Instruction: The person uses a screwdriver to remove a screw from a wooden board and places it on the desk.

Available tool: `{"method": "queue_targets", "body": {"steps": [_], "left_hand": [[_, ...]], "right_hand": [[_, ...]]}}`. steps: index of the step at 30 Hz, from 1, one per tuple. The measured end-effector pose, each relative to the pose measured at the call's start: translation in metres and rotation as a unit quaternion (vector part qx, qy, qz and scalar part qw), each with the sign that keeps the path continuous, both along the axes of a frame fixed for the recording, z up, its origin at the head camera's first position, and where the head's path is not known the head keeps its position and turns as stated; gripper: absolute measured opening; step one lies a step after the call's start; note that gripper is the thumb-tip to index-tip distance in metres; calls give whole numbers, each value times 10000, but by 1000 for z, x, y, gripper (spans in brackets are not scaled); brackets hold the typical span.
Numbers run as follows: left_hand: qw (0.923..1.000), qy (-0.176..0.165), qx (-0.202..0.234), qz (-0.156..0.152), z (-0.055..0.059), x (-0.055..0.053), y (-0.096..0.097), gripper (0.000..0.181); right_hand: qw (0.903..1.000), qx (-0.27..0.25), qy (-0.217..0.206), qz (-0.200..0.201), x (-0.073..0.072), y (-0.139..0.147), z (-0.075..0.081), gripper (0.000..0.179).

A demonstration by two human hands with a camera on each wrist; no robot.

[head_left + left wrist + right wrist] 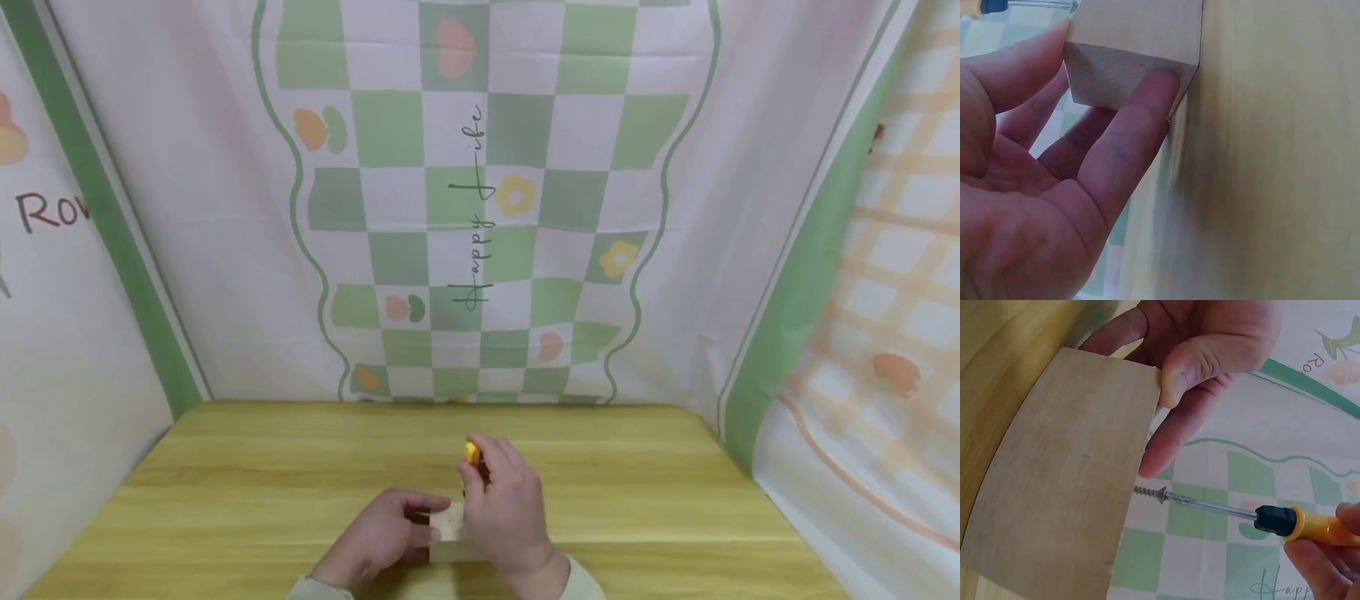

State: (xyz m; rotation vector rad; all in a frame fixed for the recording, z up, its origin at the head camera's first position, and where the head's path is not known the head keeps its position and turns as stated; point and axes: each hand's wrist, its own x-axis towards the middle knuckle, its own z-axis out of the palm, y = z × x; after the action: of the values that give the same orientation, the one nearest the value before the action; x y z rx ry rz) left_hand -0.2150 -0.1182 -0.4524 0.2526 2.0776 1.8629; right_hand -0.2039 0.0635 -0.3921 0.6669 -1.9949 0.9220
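A pale wooden block (447, 523) rests on the table near its front edge. My left hand (386, 537) holds its left end, with the thumb (1147, 100) laid against the end face. Out of the block's upper face stands a threaded metal screw (1149, 492), part of its thread showing. In my right hand (510, 504) I grip a screwdriver (1313, 526) by its yellow handle, which has a black collar. Its steel shaft stands upright, the tip meeting the screw head. From the head view, the right hand hides the screw and most of the shaft.
The wood-grain table (300, 467) reaches back to a hanging cloth (517, 125) with green and white checks. Further printed cloths hang at the left (82, 333) and right (885, 333) sides.
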Motion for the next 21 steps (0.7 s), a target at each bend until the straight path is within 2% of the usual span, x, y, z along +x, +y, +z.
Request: {"method": "queue_targets", "body": {"steps": [5, 8, 10, 13, 18, 21], "left_hand": [[10000, 40, -85, -3, 0, -1, -1, 41], [9999, 55, -106, -29, 1, -1, -1, 41], [9999, 67, -78, -57, 1, -1, -1, 41], [9999, 82, -22, -87, 1, -1, -1, 41], [9999, 68, 61, -103, 0, 0, -1, 41], [9999, 61, 110, -114, -1, 0, 0, 42]], "right_hand": [[9967, 86, -624, 510, -5, 10, 3, 26], [9865, 181, -1026, 1263, -12, 20, 6, 23], [9734, 295, -1331, 1842, -19, 27, 8, 20], [9477, 489, -1794, 2594, -29, 37, 12, 18], [9096, 787, -2384, 3309, -42, 48, 18, 13], [8984, 858, -2509, 3502, -45, 52, 20, 12]]}}
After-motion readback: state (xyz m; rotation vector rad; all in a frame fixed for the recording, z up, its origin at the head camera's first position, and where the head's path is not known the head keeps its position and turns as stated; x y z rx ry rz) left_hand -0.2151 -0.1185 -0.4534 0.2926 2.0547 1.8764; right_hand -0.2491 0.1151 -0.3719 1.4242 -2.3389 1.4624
